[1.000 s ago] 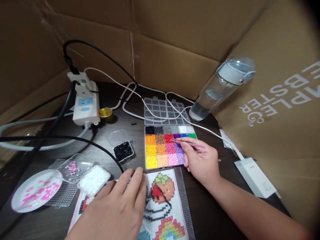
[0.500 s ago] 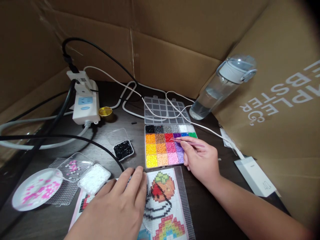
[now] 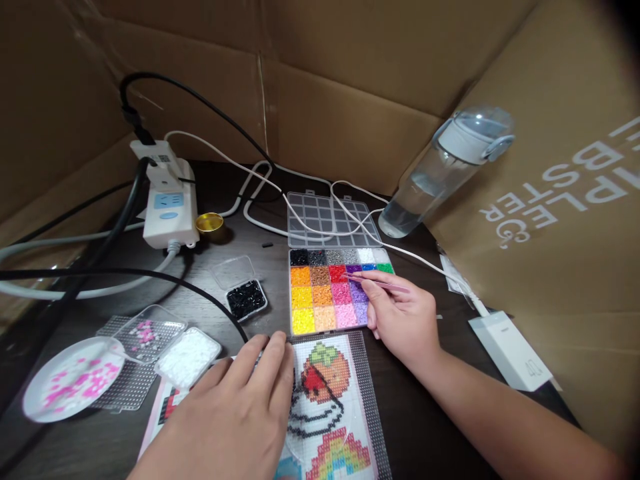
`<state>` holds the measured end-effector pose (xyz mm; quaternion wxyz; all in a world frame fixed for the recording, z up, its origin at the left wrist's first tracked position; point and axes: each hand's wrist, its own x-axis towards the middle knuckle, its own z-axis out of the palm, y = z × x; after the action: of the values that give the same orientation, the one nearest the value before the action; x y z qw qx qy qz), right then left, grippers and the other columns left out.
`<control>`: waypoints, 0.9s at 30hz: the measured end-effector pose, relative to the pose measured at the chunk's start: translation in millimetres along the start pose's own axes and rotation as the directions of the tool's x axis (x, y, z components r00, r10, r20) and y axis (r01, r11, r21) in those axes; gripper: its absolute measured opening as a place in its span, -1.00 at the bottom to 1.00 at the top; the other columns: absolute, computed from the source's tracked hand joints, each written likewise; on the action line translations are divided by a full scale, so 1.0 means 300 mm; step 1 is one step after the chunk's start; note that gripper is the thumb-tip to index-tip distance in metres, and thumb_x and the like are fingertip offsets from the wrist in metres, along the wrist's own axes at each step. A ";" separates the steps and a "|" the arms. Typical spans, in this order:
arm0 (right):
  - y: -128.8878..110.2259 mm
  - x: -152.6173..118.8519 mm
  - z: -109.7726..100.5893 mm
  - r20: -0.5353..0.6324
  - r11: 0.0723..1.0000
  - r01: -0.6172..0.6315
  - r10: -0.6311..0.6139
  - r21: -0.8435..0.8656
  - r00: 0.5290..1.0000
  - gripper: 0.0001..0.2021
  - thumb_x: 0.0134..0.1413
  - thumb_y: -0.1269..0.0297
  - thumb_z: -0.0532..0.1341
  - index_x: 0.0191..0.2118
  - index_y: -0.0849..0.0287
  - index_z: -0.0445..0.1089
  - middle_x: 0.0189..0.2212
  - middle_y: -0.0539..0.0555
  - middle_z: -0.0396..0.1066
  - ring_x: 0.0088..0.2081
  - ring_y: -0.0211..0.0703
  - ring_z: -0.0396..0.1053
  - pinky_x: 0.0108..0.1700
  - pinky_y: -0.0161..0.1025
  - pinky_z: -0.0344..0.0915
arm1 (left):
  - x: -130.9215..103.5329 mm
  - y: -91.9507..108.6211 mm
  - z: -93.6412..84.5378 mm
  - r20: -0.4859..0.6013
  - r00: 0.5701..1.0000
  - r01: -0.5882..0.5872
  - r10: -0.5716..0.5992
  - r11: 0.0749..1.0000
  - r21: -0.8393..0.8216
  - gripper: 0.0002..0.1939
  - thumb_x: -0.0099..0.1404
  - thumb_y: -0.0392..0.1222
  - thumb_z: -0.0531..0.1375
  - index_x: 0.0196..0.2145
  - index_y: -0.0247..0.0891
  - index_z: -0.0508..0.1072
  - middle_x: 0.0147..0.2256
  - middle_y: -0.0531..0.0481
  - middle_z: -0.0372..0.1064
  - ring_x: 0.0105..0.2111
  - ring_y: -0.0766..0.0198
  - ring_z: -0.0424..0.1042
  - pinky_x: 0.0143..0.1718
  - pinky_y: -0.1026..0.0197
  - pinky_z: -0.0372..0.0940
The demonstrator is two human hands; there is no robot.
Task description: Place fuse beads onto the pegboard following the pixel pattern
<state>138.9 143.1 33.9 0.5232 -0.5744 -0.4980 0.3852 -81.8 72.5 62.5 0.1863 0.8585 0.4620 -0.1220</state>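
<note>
Pink tweezers [image 3: 383, 284] are gripped in my right hand [image 3: 405, 317], their tips over the red compartment of a bead box [image 3: 303, 331]. The box holds small beads sorted by colour, and its clear lid [image 3: 327, 217] lies folded back. Fingers stretched out, my left hand [image 3: 245, 407] rests flat on the pattern sheet [image 3: 357, 407] and hides its left part. On that sheet show a round orange fruit with a green top, black curved lines and part of a rainbow. A clear pegboard [image 3: 373, 380] lies with the sheet. Whether a bead sits between the tweezer tips is too small to tell.
At left are a white dish [image 3: 35, 393] of pink and white beads, a small box of white beads [image 3: 187, 360] and one of black beads [image 3: 247, 300]. Behind stand a power strip [image 3: 170, 213], gold cup [image 3: 210, 227] and water bottle [image 3: 425, 187]. Cables cross the table; a charger [image 3: 513, 353] sits right.
The tweezer tips have shifted very slightly over the red beads. My left hand stays in place on the sheet.
</note>
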 end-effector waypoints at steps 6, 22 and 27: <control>0.003 0.001 -0.001 0.013 1.000 -0.012 0.012 -0.016 1.000 -0.78 0.10 0.16 0.33 -0.25 0.22 0.58 -0.78 -0.09 0.33 -0.80 -0.37 0.15 -0.78 -0.39 0.09 | -0.012 -0.016 0.006 -0.023 1.000 -0.006 0.005 0.999 -0.031 -0.12 0.05 0.05 0.33 0.29 -0.30 0.26 0.34 -0.36 0.02 0.31 -0.45 0.07 0.15 -0.37 0.24; -0.003 -0.001 -0.007 0.017 0.998 -0.021 0.022 -0.055 1.000 -0.74 0.12 0.12 0.32 -0.25 0.23 0.59 -0.78 -0.08 0.33 -0.79 -0.37 0.15 -0.77 -0.39 0.10 | -0.010 -0.018 0.014 -0.048 0.999 0.000 -0.003 0.998 -0.061 -0.13 0.04 0.05 0.32 0.29 -0.26 0.29 0.36 -0.32 0.03 0.31 -0.44 0.07 0.17 -0.36 0.22; -0.006 0.000 -0.006 0.014 0.998 -0.021 0.022 -0.055 1.000 -0.76 0.13 0.14 0.32 -0.26 0.24 0.59 -0.78 -0.08 0.33 -0.79 -0.37 0.15 -0.77 -0.39 0.10 | -0.006 -0.014 0.007 -0.021 1.000 -0.017 0.017 1.000 -0.014 -0.13 0.05 0.06 0.32 0.28 -0.31 0.29 0.34 -0.37 0.03 0.29 -0.47 0.09 0.13 -0.39 0.26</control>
<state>140.3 142.5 35.9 0.4996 -0.5909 -0.5060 0.3811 -86.5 72.4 60.4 0.1885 0.8622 0.4575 -0.1084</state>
